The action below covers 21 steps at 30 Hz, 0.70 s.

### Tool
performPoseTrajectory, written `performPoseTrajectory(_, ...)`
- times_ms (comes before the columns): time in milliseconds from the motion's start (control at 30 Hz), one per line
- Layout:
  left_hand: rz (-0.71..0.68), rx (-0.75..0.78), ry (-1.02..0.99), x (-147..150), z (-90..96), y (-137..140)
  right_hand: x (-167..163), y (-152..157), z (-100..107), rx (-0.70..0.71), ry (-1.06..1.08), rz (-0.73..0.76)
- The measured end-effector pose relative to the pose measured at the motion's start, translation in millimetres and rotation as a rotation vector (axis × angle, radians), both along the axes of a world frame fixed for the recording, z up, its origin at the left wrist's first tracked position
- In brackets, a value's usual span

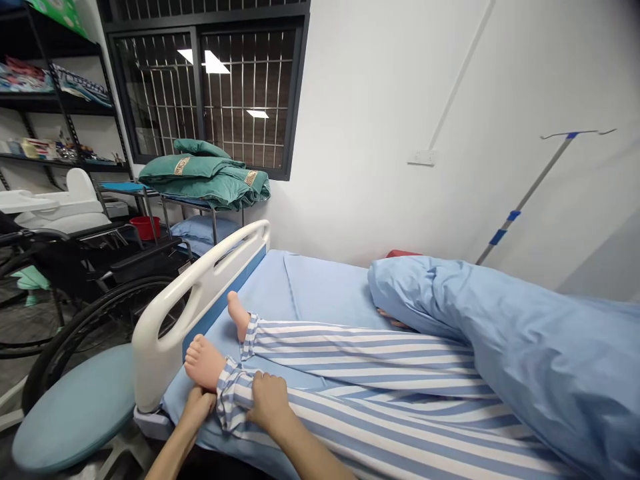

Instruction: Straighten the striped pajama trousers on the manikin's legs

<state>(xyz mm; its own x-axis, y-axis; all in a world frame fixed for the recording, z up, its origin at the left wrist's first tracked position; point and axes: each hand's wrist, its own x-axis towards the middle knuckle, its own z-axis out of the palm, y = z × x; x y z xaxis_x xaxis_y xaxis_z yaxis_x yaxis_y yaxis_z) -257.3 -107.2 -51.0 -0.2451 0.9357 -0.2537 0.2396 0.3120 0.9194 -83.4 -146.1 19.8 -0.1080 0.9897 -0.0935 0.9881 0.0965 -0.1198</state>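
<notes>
Two legs in blue-and-white striped trousers [360,347] lie along the bed, with smooth, doll-like bare feet at the footboard end. My left hand [201,403] is closed at the heel of the nearer foot [205,363], its fingers partly hidden beneath it. Over the shin of that same leg, my right hand [270,400] is wrapped round the striped cloth just above the bunched cuff [230,393]. The farther foot [239,315] rests untouched, toes up. A light blue quilt [500,333] is folded back over the upper legs and body.
A white footboard [200,287] borders the bed's left end. Beside it stand a blue-grey round-ended stool or table top [80,407] and a wheelchair [100,280]. Green folded bedding [210,177] lies on a rack under the window. An IV pole [525,193] rises behind the quilt.
</notes>
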Motion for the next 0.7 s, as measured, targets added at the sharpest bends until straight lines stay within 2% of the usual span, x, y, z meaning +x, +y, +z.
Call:
performPoseTrajectory(100,-0.130,0.084,-0.087,-3,-8.4,1,-13,8,1,-0.008,0.000,0.003)
performPoseTrajectory(233,-0.115,0.083,-0.142,-3,-9.9,-1,-28,20,6,-0.035,0.050,0.012)
performPoseTrajectory(333,-0.115,0.082,-0.134,-1,-4.2,-3,-34,25,8,-0.054,0.066,0.012)
performPoseTrajectory(433,-0.111,0.096,-0.132,0,10.7,-6,-34,26,14,-0.076,0.062,0.021)
performPoseTrajectory(500,-0.149,0.121,-0.165,0,30.0,-7,-32,24,26,-0.069,0.069,0.036)
performPoseTrajectory(567,-0.206,0.163,-0.206,0,58.8,-8,-29,22,47,-0.027,0.083,0.045)
performPoseTrajectory(700,-0.274,0.271,-0.186,8,140.1,-10,-14,16,117,0.084,0.117,0.060)
